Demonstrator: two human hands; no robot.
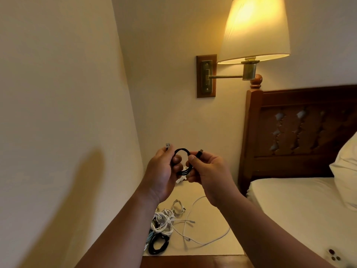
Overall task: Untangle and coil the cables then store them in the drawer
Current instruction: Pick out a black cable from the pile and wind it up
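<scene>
We are coiling the black cable (183, 172) above the tabletop (212, 240), left grip (162, 171) curled round its loops, right grip (208, 171) pinching the plug end, which we judge needs tucking in before tackling the near cable pile (162, 223).

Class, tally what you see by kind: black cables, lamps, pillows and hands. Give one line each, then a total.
Black cables: 2
Lamps: 1
Pillows: 1
Hands: 2
Total: 6
</scene>
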